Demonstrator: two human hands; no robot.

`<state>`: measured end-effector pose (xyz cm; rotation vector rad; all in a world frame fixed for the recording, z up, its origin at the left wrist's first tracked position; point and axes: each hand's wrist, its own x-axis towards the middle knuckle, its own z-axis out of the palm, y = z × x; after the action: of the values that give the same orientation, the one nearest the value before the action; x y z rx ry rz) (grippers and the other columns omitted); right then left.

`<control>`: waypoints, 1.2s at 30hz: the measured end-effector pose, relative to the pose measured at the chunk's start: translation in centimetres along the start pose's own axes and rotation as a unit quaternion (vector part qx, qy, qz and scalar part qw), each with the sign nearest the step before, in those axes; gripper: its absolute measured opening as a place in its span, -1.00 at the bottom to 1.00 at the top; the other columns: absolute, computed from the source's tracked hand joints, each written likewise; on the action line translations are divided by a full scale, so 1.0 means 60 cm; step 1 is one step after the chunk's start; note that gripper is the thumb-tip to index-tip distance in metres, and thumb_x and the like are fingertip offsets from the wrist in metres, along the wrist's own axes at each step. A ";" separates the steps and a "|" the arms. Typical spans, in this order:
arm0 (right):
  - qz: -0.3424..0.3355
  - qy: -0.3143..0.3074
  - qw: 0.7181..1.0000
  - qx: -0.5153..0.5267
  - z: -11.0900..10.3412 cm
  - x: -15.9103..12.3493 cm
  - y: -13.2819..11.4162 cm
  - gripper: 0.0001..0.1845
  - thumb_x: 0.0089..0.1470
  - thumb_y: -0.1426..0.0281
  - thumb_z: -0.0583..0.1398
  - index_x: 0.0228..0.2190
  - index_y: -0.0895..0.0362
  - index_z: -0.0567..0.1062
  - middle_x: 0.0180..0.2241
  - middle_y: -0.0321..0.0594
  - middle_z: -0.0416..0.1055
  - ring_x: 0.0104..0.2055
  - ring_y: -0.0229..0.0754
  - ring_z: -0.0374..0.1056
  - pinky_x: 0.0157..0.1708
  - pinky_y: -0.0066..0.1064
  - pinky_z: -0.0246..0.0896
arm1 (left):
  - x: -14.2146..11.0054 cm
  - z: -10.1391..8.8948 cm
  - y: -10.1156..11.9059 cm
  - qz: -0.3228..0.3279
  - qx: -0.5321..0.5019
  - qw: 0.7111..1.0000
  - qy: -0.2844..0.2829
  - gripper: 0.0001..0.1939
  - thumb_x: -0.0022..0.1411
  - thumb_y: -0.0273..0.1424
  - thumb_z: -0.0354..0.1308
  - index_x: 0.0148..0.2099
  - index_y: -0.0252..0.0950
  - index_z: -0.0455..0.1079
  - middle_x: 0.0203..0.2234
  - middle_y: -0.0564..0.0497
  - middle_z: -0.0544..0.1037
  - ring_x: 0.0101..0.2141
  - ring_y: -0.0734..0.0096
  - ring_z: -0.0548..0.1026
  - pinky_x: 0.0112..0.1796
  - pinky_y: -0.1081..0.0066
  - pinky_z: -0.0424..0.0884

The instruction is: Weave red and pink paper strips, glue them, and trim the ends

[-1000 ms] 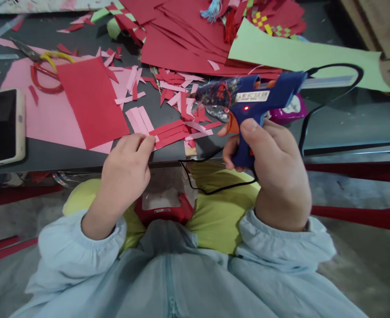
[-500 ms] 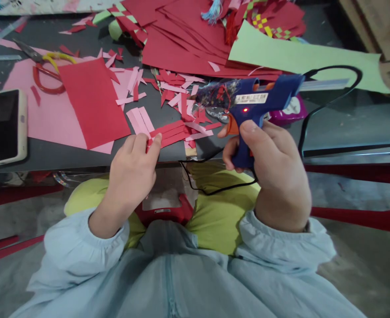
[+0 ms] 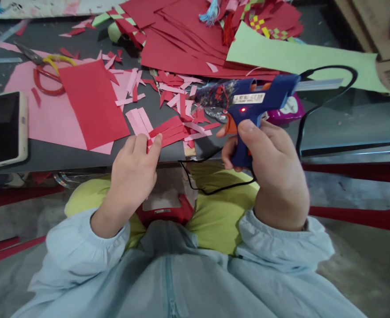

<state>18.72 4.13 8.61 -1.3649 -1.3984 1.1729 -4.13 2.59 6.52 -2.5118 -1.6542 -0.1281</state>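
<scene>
At the bench's (image 3: 65, 157) near edge, the left hand (image 3: 133, 174), partly curled, touches the red strips (image 3: 171, 130); whether it grips them is unclear. The right hand (image 3: 270, 165) wraps round the glue gun (image 3: 252, 100) above that edge.

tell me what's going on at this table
A person at a dark table holds a blue glue gun in the right hand, its small light glowing red and its nozzle over cut paper scraps. The fingers of the left hand rest on red paper strips near the table's edge, beside some pink strips. Farther left, a red sheet lies partly over a pink one.
</scene>
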 end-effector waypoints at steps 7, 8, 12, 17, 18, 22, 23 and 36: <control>0.005 0.000 1.000 -0.001 0.001 0.001 0.000 -0.68 0.24 0.18 0.08 -0.45 0.12 0.37 -0.75 -0.39 0.33 -0.76 -0.39 0.13 -0.75 -0.55 0.03 | 0.002 -0.007 0.002 -0.020 -0.030 0.999 -0.039 -0.38 0.17 -0.62 -0.02 0.30 -0.37 0.18 -0.08 -0.26 0.43 -0.07 0.08 0.39 -0.12 0.15 0.44; 0.007 0.001 1.000 -0.002 0.002 0.001 -0.001 -0.68 0.24 0.19 0.08 -0.45 0.12 0.37 -0.74 -0.40 0.33 -0.75 -0.39 0.13 -0.75 -0.55 0.03 | 0.002 -0.008 0.002 -0.019 -0.027 0.999 -0.041 -0.38 0.17 -0.62 -0.03 0.30 -0.35 0.19 -0.07 -0.26 0.43 -0.07 0.08 0.39 -0.12 0.16 0.44; 0.008 0.002 1.000 -0.002 0.002 0.001 -0.002 -0.68 0.24 0.19 0.07 -0.45 0.12 0.37 -0.74 -0.39 0.32 -0.75 -0.39 0.13 -0.74 -0.55 0.03 | 0.002 -0.006 0.002 -0.010 -0.004 0.999 -0.038 -0.40 0.19 -0.62 -0.04 0.27 -0.27 0.24 -0.07 -0.24 0.42 -0.09 0.09 0.38 -0.15 0.17 0.44; 0.012 -0.002 1.000 -0.002 0.001 0.002 -0.002 -0.69 0.24 0.19 0.07 -0.42 0.13 0.40 -0.74 -0.39 0.33 -0.75 -0.39 0.13 -0.73 -0.55 0.03 | 0.006 -0.005 0.006 -0.020 0.007 0.999 -0.039 -0.38 0.18 -0.59 -0.03 0.30 -0.35 0.19 -0.10 -0.25 0.44 -0.13 0.08 0.39 -0.17 0.16 0.43; 0.013 -0.003 1.000 -0.002 0.001 0.001 -0.001 -0.69 0.24 0.19 0.07 -0.40 0.14 0.41 -0.74 -0.40 0.32 -0.75 -0.39 0.13 -0.73 -0.55 0.03 | 0.008 -0.005 0.007 -0.027 0.006 0.999 -0.038 -0.37 0.18 -0.58 -0.02 0.32 -0.38 0.16 -0.12 -0.25 0.44 -0.13 0.08 0.39 -0.16 0.16 0.42; 0.013 -0.004 1.000 -0.003 -0.001 0.001 0.000 -0.68 0.25 0.18 0.07 -0.37 0.15 0.43 -0.73 -0.39 0.33 -0.74 -0.39 0.14 -0.73 -0.55 0.04 | 0.017 -0.004 0.010 -0.067 -0.024 0.997 -0.027 -0.34 0.19 -0.58 -0.03 0.35 -0.39 0.09 -0.15 -0.21 0.45 -0.11 0.12 0.40 -0.12 0.20 0.40; 0.014 -0.005 1.000 -0.003 -0.001 0.001 0.000 -0.68 0.25 0.19 0.07 -0.37 0.15 0.43 -0.73 -0.39 0.33 -0.75 -0.39 0.14 -0.73 -0.55 0.04 | 0.020 -0.004 0.011 -0.073 -0.030 0.997 -0.024 -0.35 0.20 -0.57 -0.04 0.35 -0.37 0.09 -0.15 -0.20 0.46 -0.11 0.13 0.41 -0.12 0.22 0.40; 0.014 -0.006 1.000 0.002 -0.001 0.004 0.000 -0.64 0.26 0.24 0.08 -0.53 0.13 0.34 -0.76 -0.37 0.32 -0.75 -0.41 0.16 -0.73 -0.60 0.06 | 0.041 -0.002 0.024 -0.087 0.014 0.996 -0.025 -0.49 0.34 -0.47 -0.15 0.29 -0.41 0.19 -0.13 -0.27 0.48 -0.13 0.08 0.43 -0.21 0.19 0.40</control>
<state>18.75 4.39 8.62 -1.3812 -1.3875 1.2034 -1.80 4.26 6.90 -2.3675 -1.8782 -0.0606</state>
